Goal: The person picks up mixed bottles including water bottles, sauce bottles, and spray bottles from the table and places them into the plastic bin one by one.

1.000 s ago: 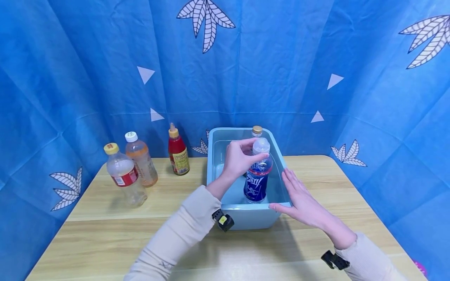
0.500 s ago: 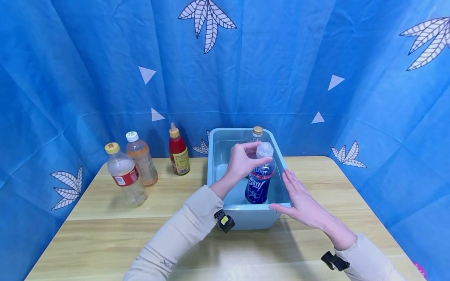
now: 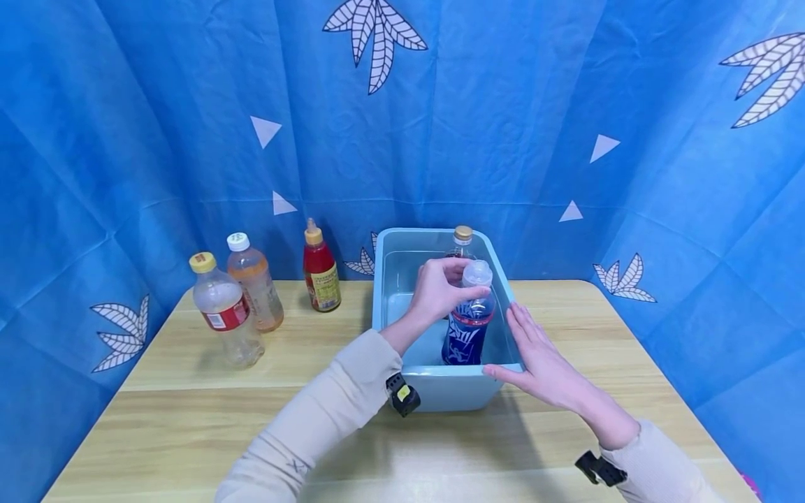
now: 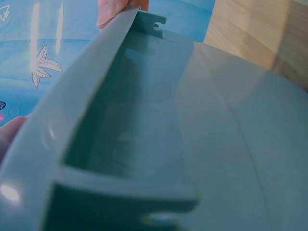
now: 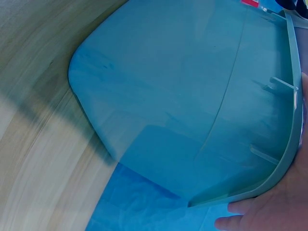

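A clear plastic drink bottle with a dark blue label (image 3: 465, 340) stands nearly upright in the near right part of the light blue bin (image 3: 377, 293). My left hand (image 3: 434, 292) reaches over the bin and pinches the bottle's neck, just below its clear cap, between thumb and fingers. At the near right corner, my right hand (image 3: 534, 363) rests on the bin's rim with fingers straight and thumb spread along the front edge. Behind the left hand, a second bottle with a gold cap (image 3: 462, 233) is partly hidden inside the bin. Both wrist views mostly show the bin's outer wall (image 5: 163, 96).
On the table's (image 3: 251, 426) left side stand an empty bottle with a yellow cap (image 3: 229, 321), a bottle with a white cap (image 3: 254, 279) and a red sauce bottle (image 3: 321, 276). A blue curtain (image 3: 490, 140) hangs behind the table.
My left hand and the blue-labelled bottle have shifted slightly right, and the cap sits a little lower in view. My right hand stays on the rim.
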The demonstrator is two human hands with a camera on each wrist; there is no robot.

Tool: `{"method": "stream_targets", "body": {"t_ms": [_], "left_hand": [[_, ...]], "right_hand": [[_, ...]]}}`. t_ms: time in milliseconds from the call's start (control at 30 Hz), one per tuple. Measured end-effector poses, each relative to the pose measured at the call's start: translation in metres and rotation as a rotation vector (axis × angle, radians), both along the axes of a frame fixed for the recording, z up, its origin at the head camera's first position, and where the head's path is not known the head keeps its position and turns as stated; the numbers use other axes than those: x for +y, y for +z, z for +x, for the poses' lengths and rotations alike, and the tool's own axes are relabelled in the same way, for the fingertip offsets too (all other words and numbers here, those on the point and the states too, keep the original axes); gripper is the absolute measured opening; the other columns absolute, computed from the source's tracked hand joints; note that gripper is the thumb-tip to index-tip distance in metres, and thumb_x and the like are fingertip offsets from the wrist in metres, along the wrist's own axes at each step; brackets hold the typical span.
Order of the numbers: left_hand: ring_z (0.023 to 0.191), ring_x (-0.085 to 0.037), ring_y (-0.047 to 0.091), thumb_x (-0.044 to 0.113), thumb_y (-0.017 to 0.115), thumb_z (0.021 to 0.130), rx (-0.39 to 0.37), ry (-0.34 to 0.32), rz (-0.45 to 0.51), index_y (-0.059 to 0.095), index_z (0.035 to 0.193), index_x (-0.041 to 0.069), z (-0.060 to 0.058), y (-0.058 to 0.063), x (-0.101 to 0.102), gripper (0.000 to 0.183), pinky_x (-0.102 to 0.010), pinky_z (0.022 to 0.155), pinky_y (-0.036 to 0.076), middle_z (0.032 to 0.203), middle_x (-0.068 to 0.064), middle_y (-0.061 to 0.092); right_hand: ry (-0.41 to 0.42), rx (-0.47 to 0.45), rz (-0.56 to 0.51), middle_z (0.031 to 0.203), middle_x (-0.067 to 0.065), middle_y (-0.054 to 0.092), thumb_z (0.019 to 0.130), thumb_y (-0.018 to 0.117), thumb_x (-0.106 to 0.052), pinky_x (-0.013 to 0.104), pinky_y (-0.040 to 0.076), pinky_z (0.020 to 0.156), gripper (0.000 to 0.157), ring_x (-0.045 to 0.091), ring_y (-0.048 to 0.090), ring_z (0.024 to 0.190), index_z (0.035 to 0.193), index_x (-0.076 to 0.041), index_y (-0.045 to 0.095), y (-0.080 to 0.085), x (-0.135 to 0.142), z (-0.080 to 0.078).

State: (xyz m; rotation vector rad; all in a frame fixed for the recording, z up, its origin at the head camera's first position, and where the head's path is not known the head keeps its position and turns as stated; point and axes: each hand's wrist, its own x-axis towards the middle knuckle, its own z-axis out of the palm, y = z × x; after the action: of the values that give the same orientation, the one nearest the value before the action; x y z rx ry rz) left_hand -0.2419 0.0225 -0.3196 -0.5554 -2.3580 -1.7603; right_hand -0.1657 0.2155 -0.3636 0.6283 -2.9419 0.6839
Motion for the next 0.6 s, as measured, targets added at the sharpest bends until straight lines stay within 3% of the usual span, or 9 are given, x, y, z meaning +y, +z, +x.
{"method": "stream_targets", "body": {"t_ms": [600], "left_hand": [[0.076, -0.009, 0.061, 0.022, 0.081, 0.062, -0.018, -0.007, -0.13, 0.065, 0.097, 0.007, -0.0021, -0.0023, 0.0046, 0.042, -0.019, 0.068, 0.048, 0.087, -0.002, 0.066]], "right_hand": [[-0.001, -0.009, -0.003, 0.146, 0.018, 0.004, 0.078, 0.057, -0.054, 0.058, 0.014, 0.099, 0.095, 0.034, 0.002, 0.132, 0.14, 0.001, 0.012, 0.0016, -0.0014, 0.0012]]}}
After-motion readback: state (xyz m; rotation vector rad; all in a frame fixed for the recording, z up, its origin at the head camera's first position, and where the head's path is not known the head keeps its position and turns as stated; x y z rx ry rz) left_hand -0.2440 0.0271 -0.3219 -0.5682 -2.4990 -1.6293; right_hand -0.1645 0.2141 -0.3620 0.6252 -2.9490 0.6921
